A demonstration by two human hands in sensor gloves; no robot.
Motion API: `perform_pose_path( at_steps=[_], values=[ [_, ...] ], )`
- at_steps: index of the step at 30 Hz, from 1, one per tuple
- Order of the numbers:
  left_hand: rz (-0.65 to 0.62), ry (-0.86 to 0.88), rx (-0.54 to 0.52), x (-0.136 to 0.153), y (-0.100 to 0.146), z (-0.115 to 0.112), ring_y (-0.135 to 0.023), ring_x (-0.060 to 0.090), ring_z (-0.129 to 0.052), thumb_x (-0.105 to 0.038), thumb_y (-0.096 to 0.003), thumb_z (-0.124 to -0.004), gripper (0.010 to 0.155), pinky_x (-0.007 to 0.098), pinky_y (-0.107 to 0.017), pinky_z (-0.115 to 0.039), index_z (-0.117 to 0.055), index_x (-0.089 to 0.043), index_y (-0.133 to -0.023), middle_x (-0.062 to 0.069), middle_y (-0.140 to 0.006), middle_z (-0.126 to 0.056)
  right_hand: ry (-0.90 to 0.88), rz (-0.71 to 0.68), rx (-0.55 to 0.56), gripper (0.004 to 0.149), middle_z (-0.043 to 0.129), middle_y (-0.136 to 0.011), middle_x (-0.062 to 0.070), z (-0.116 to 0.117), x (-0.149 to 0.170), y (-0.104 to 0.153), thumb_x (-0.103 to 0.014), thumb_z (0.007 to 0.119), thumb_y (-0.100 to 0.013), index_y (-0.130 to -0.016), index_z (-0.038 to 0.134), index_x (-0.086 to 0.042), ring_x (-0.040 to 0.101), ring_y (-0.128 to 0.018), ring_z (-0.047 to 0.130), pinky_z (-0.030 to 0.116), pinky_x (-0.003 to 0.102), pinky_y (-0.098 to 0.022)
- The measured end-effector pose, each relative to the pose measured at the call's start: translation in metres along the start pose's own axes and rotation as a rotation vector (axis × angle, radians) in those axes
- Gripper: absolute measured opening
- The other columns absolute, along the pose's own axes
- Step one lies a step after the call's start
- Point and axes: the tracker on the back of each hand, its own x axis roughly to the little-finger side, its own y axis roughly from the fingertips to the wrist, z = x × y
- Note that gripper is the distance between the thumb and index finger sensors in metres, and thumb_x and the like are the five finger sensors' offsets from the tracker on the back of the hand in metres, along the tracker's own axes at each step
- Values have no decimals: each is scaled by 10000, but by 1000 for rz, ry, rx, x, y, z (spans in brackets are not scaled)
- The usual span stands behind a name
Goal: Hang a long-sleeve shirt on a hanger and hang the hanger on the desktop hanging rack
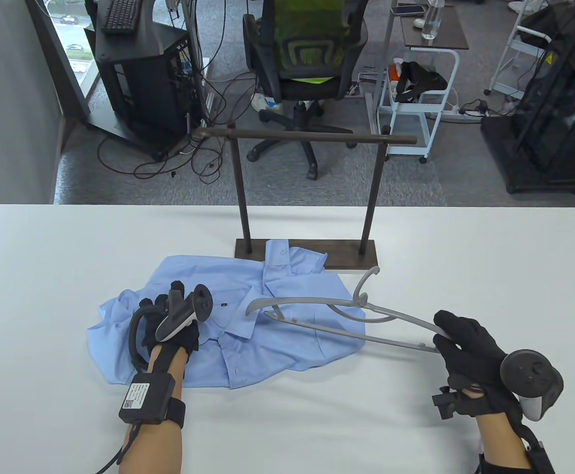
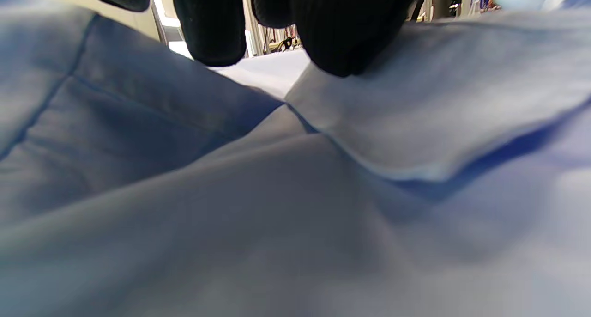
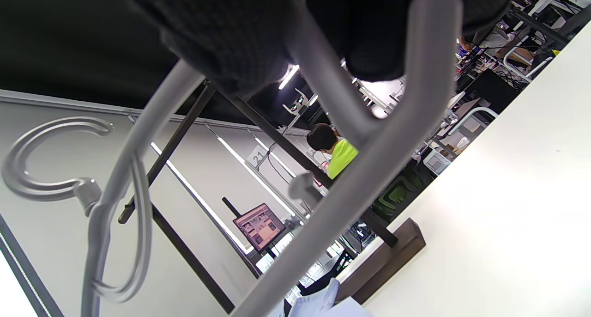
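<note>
A light blue long-sleeve shirt (image 1: 277, 296) lies crumpled on the white table (image 1: 490, 256), in front of the dark wooden hanging rack (image 1: 307, 254). My left hand (image 1: 161, 302) rests on the shirt's left part, fingers stretched out. In the left wrist view its fingertips (image 2: 341, 44) press on the shirt (image 2: 295, 206) beside a fold. My right hand (image 1: 448, 332) grips the right end of a grey hanger (image 1: 327, 330), which is held low over the shirt's right side with its hook (image 1: 366, 284) pointing toward the rack. The right wrist view shows the hanger (image 3: 351, 206) under my fingers (image 3: 231, 39).
The rack's top bar (image 1: 307, 136) spans two posts with nothing on it. Beyond the table's far edge stand an office chair (image 1: 307, 64), a black computer stand (image 1: 139, 84) and white carts (image 1: 421, 98). A person in a yellow-green top (image 3: 339, 155) is far off.
</note>
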Motion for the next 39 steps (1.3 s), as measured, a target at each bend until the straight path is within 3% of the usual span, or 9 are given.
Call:
perform_pose_path(
  at_steps=[4, 8, 14, 17, 22, 29, 39],
  values=[
    [-2, 52, -109, 3, 6, 9, -985, 380, -794, -315, -456, -816, 455, 673, -712, -554, -785, -373, -906, 49, -1131, -556, -4, 10, 3, 472, 855, -761, 95, -1, 2, -1, -293, 930, -377, -845, 870, -268, 357, -635, 902, 696, 609, -588],
    [-33, 105, -168, 5, 24, 25, -893, 418, -925, -303, -454, -811, 434, 683, -672, -635, -790, -335, -885, 83, -1032, -773, -22, 13, 9, 465, 856, -759, 94, -2, 3, -1, -296, 926, -385, -845, 869, -269, 356, -634, 903, 700, 607, -585],
    [-77, 159, -356, 8, 76, 52, -905, 370, -924, -308, -451, -816, 433, 665, -688, -627, -794, -344, -882, 55, -1022, -790, -32, -6, -17, 467, 857, -757, 93, 4, -1, 1, -301, 922, -386, -849, 865, -266, 353, -630, 907, 704, 607, -581],
    [-95, 270, -462, 10, 115, 62, -920, 353, -913, -303, -454, -820, 428, 664, -699, -610, -801, -353, -878, 47, -1033, -780, -56, -22, -60, 476, 849, -766, 99, 13, -7, 3, -290, 914, -388, -860, 854, -261, 358, -639, 901, 700, 609, -583],
    [-140, 325, -632, 8, 157, 55, -941, 326, -905, -316, -456, -817, 428, 659, -724, -593, -794, -375, -880, 24, -1047, -766, -89, -51, -108, 482, 843, -771, 102, 29, -19, 9, -282, 904, -393, -870, 842, -253, 359, -642, 900, 700, 611, -582],
    [-206, 374, -636, 7, 164, 51, -964, 319, -881, -319, -457, -810, 427, 661, -735, -577, -786, -381, -879, 11, -1071, -729, -135, -51, -144, 481, 837, -773, 102, 54, -35, 17, -286, 900, -396, -871, 836, -250, 358, -647, 896, 694, 612, -582],
    [-285, 409, -658, 1, 170, 56, -982, 317, -864, -326, -457, -809, 424, 666, -739, -567, -790, -393, -874, 6, -1085, -712, -103, -77, -205, 482, 830, -771, 103, 122, -76, 8, -282, 897, -396, -871, 828, -239, 358, -642, 892, 693, 609, -576]
  ],
)
